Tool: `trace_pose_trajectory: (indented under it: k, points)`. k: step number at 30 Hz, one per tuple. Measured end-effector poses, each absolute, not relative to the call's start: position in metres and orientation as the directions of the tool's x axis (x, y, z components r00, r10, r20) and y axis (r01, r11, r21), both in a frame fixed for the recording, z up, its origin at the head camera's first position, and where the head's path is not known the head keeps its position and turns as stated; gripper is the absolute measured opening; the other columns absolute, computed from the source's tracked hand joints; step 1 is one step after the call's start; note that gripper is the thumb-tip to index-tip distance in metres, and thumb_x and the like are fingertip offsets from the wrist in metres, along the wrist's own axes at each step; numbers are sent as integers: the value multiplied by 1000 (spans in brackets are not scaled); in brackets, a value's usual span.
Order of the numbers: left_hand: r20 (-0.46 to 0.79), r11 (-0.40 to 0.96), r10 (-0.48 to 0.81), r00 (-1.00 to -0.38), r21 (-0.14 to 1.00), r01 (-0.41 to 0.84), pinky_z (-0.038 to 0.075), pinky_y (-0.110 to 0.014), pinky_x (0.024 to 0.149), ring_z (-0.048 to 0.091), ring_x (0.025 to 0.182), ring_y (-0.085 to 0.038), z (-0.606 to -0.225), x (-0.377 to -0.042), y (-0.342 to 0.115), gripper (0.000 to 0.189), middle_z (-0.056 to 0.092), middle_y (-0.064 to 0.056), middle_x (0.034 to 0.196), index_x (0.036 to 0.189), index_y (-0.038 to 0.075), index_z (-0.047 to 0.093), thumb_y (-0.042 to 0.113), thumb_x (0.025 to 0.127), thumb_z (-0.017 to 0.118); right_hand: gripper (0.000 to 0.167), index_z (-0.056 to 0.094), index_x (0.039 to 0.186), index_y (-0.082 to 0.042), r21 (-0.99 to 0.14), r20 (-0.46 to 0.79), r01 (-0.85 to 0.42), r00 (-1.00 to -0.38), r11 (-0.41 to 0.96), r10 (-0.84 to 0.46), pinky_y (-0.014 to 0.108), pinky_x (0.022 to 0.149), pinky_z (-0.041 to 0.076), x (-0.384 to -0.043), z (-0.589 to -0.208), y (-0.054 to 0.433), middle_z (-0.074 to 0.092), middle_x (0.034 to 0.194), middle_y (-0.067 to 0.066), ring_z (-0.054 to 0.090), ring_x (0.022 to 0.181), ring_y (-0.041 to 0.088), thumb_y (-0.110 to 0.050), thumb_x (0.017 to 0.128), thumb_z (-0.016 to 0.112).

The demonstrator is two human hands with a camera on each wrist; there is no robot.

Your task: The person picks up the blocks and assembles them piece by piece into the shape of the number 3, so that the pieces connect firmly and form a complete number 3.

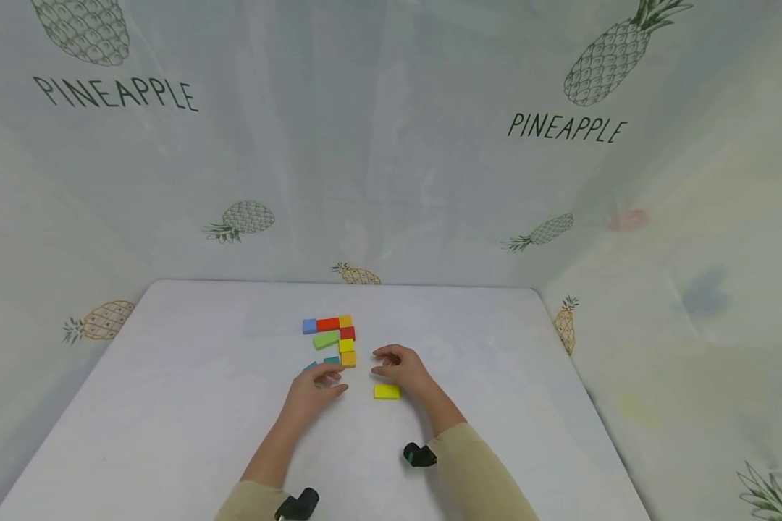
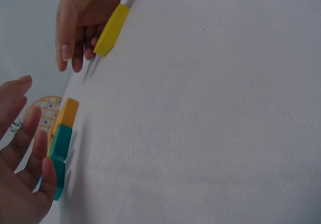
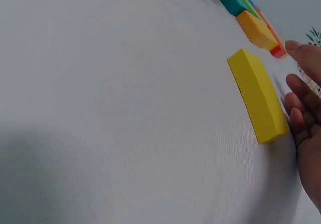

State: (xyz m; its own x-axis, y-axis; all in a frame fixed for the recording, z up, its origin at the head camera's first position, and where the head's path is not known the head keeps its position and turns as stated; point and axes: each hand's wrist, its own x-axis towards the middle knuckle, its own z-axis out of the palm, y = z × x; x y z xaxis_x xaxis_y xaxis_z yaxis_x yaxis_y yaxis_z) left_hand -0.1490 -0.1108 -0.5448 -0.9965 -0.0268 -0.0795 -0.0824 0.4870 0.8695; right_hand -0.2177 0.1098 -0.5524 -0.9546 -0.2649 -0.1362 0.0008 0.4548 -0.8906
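My left hand (image 1: 313, 391) hovers at the near end of a group of coloured blocks, its fingers spread and loosely bent with nothing between them. Close to those fingers are two teal blocks (image 2: 61, 142) and an orange block (image 1: 348, 359). Across from it, my right hand (image 1: 402, 367) has relaxed fingers and holds nothing. A long yellow block (image 3: 258, 96) lies on the table just in front of that hand's wrist side. Farther up the group are a small yellow block (image 1: 346, 346), a dark red block (image 1: 347, 333) and a green block (image 1: 326, 339).
At the far end of the group, a blue block (image 1: 309, 326), a red block (image 1: 328, 324) and a yellow-orange block (image 1: 345, 320) form a row. Everything lies on a white-covered table (image 1: 495, 434). A pineapple-print curtain (image 1: 391, 145) hangs behind and at the sides.
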Motion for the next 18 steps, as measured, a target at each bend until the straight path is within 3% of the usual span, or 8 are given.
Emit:
trace_pose_trajectory:
  k: [12, 18]
  points:
    - [-105, 407, -61, -993, 906, -121, 50, -33, 79, 59, 89, -17, -541, -143, -125, 33, 67, 3, 95, 114, 15, 70, 18, 82, 79, 25, 71, 110, -27, -866, -198, 46, -946, 498, -255, 33, 86, 45, -245, -553, 78, 60, 103, -5, 50, 96, 18, -28, 85, 77]
    - [-96, 377, -71, -993, 919, -116, 50, -33, 80, 60, 88, -16, -544, -142, -132, 33, 67, 2, 95, 114, 14, 70, 15, 82, 79, 25, 71, 109, -25, -859, -215, 60, -943, 508, -252, 35, 89, 44, -254, -552, 68, 60, 110, -5, 50, 97, 20, -30, 86, 76]
